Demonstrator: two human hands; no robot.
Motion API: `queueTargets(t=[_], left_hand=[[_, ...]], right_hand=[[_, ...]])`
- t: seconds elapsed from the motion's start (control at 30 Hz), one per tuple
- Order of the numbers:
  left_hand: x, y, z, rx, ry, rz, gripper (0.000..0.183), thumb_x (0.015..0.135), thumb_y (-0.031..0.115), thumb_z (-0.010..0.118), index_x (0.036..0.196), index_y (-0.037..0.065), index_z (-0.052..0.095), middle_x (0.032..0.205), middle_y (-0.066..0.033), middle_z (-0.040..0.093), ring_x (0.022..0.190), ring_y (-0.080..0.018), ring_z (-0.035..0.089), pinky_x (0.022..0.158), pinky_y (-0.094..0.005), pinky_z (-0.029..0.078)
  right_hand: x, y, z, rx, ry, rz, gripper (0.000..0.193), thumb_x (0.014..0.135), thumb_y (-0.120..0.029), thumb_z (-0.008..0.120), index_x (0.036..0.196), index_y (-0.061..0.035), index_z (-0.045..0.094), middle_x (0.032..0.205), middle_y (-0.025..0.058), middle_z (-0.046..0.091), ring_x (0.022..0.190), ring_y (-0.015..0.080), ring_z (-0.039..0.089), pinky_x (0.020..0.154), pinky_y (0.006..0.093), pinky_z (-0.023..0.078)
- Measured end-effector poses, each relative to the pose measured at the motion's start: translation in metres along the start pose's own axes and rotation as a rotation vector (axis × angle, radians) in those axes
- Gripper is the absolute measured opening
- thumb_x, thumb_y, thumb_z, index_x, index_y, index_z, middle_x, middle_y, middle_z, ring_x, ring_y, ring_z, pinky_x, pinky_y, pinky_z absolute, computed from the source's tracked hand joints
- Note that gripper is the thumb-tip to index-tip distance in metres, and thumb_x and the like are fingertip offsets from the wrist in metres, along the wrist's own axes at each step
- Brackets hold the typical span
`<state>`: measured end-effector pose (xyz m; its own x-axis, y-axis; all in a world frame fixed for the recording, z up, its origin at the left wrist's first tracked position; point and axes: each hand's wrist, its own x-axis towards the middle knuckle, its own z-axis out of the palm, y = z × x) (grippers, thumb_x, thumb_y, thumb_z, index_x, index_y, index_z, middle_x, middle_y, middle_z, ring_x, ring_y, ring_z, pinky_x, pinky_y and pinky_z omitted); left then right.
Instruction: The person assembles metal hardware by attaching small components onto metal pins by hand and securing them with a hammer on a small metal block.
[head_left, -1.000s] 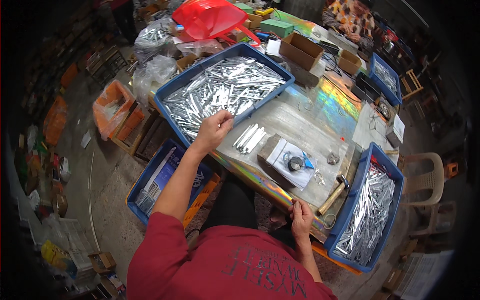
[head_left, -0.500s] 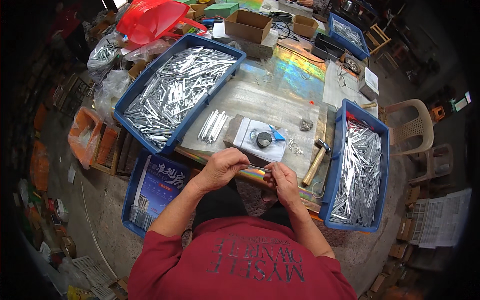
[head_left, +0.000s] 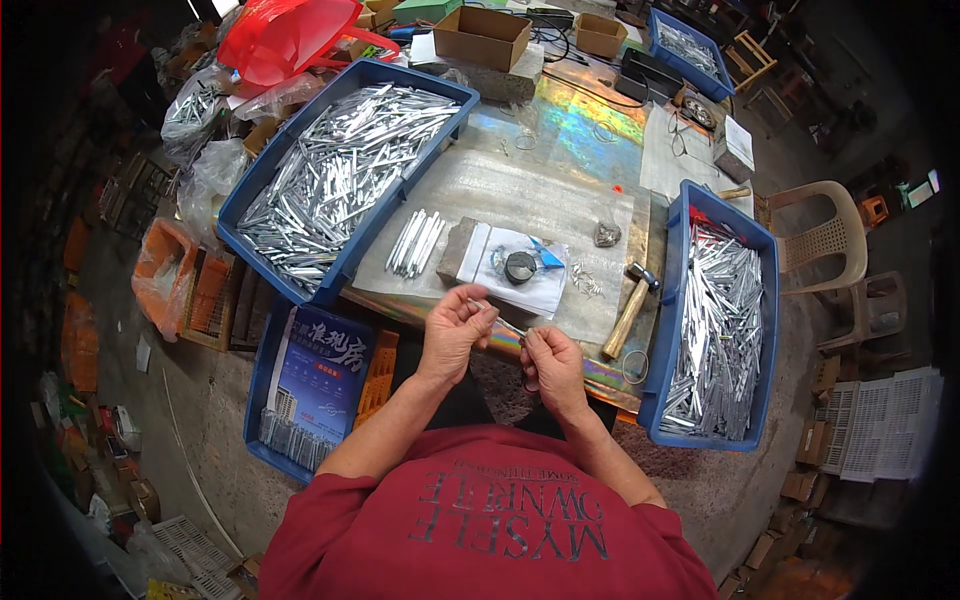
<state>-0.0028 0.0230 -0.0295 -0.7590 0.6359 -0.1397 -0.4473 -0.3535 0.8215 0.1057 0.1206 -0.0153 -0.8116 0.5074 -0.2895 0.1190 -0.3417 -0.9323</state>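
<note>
A thin silvery metal strip (head_left: 511,328) spans the gap between my hands, in front of the table's near edge. My left hand (head_left: 456,335) pinches its left end between thumb and fingers. At its right end, slightly lower, my right hand (head_left: 555,370) has its fingers closed around it. Just beyond my hands lies a block covered with white paper (head_left: 545,297), bearing a dark round piece (head_left: 520,266) and a blue scrap. Left of the block, several metal strips (head_left: 415,244) lie side by side in a row. Small metal bits (head_left: 586,280) are scattered to its right.
Blue trays heaped with metal strips stand left (head_left: 232,205) and right (head_left: 768,330). A wooden-handled hammer (head_left: 628,318) lies by the right tray. Farther back are an open cardboard box (head_left: 482,40) and a red bag (head_left: 285,40). A plastic chair (head_left: 835,235) stands at right.
My left hand has turned and lifted its end, so the strip now slants down to the right. My right hand has shifted slightly left. The view has moved slightly.
</note>
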Motion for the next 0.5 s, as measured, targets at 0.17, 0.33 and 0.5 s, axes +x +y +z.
queueTargets(t=[0.17,0.33,0.5], left_hand=[[-0.014,-0.017,0.008,-0.021,0.017,-0.223,0.012,0.076,0.014,0.06,0.08,0.004,0.056,0.065,0.0005,0.054,0.05,-0.0032,0.046,0.04,-0.0143,0.034],[-0.017,-0.021,0.01,0.046,-0.025,-0.238,0.014,0.077,0.017,0.059,0.081,0.004,0.056,0.066,0.0004,0.054,0.051,-0.0028,0.046,0.041,-0.0138,0.034],[-0.013,-0.013,0.008,0.056,0.021,-0.166,0.013,0.078,0.017,0.057,0.079,0.004,0.056,0.063,-0.0015,0.054,0.048,-0.004,0.047,0.04,-0.0147,0.036]], right_hand=[[-0.001,0.011,0.002,0.016,0.048,-0.019,0.017,0.084,-0.017,0.048,0.079,-0.0017,0.052,0.059,-0.0015,0.047,0.049,0.0026,0.039,0.044,0.0155,0.032],[-0.004,0.024,-0.007,-0.11,0.061,-0.079,0.016,0.083,-0.016,0.049,0.08,-0.0007,0.053,0.061,0.0,0.049,0.052,0.0049,0.043,0.045,0.0186,0.034],[0.01,0.016,-0.03,-0.577,0.211,-0.492,0.011,0.079,-0.009,0.051,0.081,0.0004,0.055,0.066,0.0097,0.054,0.057,0.0196,0.052,0.052,0.0296,0.04]])
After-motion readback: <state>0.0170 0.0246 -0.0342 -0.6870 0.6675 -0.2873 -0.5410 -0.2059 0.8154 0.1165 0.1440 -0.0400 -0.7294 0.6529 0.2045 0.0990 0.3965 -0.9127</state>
